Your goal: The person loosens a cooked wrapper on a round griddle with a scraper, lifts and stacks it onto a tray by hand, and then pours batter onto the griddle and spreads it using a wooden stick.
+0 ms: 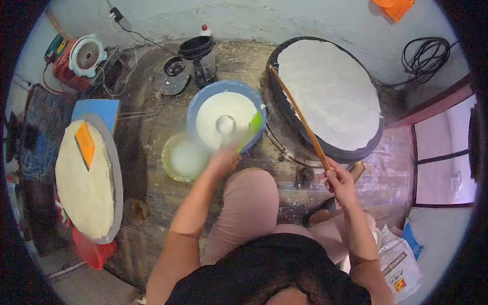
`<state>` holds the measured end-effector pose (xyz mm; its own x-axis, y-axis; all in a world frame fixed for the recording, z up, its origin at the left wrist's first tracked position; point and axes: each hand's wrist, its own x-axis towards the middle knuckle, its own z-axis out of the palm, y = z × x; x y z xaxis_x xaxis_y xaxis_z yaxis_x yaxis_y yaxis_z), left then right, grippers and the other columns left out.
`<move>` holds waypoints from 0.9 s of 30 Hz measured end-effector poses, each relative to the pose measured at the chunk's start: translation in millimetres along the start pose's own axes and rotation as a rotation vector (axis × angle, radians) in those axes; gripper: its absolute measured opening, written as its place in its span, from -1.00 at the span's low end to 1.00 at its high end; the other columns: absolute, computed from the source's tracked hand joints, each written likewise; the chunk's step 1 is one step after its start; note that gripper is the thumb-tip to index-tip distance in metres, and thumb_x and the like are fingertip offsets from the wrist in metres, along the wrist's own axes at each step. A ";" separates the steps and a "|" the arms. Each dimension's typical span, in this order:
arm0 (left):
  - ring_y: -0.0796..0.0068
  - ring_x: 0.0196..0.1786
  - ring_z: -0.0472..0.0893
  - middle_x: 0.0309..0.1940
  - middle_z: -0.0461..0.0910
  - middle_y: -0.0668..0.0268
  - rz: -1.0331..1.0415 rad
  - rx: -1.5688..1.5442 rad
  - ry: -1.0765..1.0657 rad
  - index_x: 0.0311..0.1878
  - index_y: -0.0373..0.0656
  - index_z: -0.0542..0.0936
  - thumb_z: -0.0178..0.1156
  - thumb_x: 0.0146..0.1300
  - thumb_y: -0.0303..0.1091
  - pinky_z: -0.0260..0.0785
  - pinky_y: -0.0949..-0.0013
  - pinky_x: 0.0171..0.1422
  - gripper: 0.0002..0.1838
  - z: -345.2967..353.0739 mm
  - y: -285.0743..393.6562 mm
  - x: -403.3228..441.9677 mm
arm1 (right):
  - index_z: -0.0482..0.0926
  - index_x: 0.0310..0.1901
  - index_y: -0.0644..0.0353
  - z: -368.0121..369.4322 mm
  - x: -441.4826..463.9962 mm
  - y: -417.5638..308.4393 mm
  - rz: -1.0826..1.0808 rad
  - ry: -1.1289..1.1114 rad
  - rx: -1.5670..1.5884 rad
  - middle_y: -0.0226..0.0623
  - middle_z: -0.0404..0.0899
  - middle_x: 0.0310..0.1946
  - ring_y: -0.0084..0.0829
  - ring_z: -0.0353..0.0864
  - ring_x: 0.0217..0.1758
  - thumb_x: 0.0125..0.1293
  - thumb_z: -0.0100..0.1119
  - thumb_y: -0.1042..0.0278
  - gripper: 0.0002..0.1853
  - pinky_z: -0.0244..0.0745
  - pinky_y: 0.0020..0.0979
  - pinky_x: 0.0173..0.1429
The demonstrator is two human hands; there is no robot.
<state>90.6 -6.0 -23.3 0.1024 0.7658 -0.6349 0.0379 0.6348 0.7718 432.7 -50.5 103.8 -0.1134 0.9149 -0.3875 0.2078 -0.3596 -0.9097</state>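
Note:
A long thin wooden stick (300, 114) is gripped at its lower end by my right hand (339, 182); its far tip lies at the left rim of a round black griddle (376, 145). A thin white sheet (328, 91) covers most of the griddle. My left hand (226, 160), blurred, is closed at the near edge of a blue basin (195, 113) of white batter (211, 109). What its fingers hold is smeared; a round ladle-like shape (225, 125) shows just beyond them. A green tool (255, 122) rests at the basin's right side.
Left of the basin sits a blurred yellowish bowl (175, 173) of whitish liquid. A stack of pale round sheets (84, 188) lies far left, above a red basin (96, 251). A black container (197, 48), a small fan (87, 55) and a white sack (399, 259) stand around.

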 end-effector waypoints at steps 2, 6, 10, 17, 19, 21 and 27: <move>0.53 -0.59 0.38 -0.58 0.39 0.29 -0.071 -0.320 -0.070 0.10 -0.21 0.33 -0.03 0.07 -0.45 0.19 0.50 -0.59 -0.56 23.9 12.6 5.7 | 0.33 0.14 0.02 -7.6 -4.1 6.2 -0.023 0.047 0.008 -0.48 0.54 -0.46 -0.77 0.28 -0.61 0.26 -0.06 0.40 -0.62 0.19 -0.73 -0.54; 0.47 -0.60 0.39 -0.61 0.37 0.24 -0.212 -0.266 -0.053 -0.15 -0.25 0.41 -0.01 0.03 -0.48 0.20 0.44 -0.62 -0.74 60.5 29.1 30.9 | 0.28 0.16 0.09 -12.3 -0.8 17.3 -0.086 0.110 0.072 -0.40 0.50 -0.45 -0.75 0.26 -0.63 0.27 -0.08 0.40 -0.60 0.11 -0.73 -0.59; 0.42 -0.67 0.36 -0.66 0.32 0.24 -0.071 -0.319 -0.057 -0.43 -0.25 0.39 0.00 0.02 -0.47 0.10 0.36 -0.71 -0.93 76.1 14.8 73.9 | 0.29 0.15 0.14 -12.6 3.7 12.5 -0.158 0.067 0.000 -0.40 0.51 -0.43 -0.77 0.24 -0.62 0.25 -0.06 0.44 -0.60 0.11 -0.73 -0.57; 0.36 -0.74 0.31 -0.72 0.31 0.19 -0.074 -0.392 0.155 -0.55 -0.23 0.39 -0.11 -0.03 -0.52 0.04 0.33 -0.72 -0.91 111.4 32.6 105.9 | 0.33 0.12 0.15 -25.4 4.5 13.8 -0.210 0.077 0.024 -0.44 0.49 -0.42 -0.78 0.23 -0.60 0.23 -0.03 0.47 -0.61 0.11 -0.73 -0.55; 0.37 -0.75 0.30 -0.74 0.31 0.20 -0.006 -0.202 0.261 -0.53 -0.23 0.40 -0.11 -0.02 -0.51 0.03 0.32 -0.73 -0.91 127.1 34.5 106.7 | 0.34 0.12 0.15 -26.6 4.1 11.8 -0.210 0.073 -0.011 -0.45 0.49 -0.42 -0.78 0.22 -0.60 0.22 -0.03 0.49 -0.61 0.12 -0.74 -0.54; 0.39 -0.77 0.29 -0.76 0.31 0.21 0.061 -0.008 0.360 -0.51 -0.23 0.41 -0.11 -0.01 -0.50 0.03 0.31 -0.73 -0.91 130.4 13.8 125.7 | 0.35 0.11 0.15 -26.0 2.1 8.5 -0.211 0.074 -0.044 -0.46 0.49 -0.42 -0.79 0.22 -0.59 0.22 -0.04 0.51 -0.61 0.12 -0.74 -0.53; 0.38 -0.67 0.40 -0.73 0.39 0.25 0.156 -0.184 0.408 -0.57 -0.22 0.48 -0.03 0.01 -0.54 0.16 0.29 -0.66 -0.88 121.9 29.7 89.8 | 0.37 0.10 0.14 -26.5 0.6 7.9 -0.239 0.074 -0.027 -0.48 0.49 -0.42 -0.79 0.22 -0.57 0.20 -0.04 0.55 -0.61 0.14 -0.74 -0.49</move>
<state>222.1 69.1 -53.1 -0.3073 0.8080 -0.5027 -0.1277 0.4884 0.8632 460.1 -47.9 100.3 -0.0909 0.9847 -0.1486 0.2092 -0.1270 -0.9696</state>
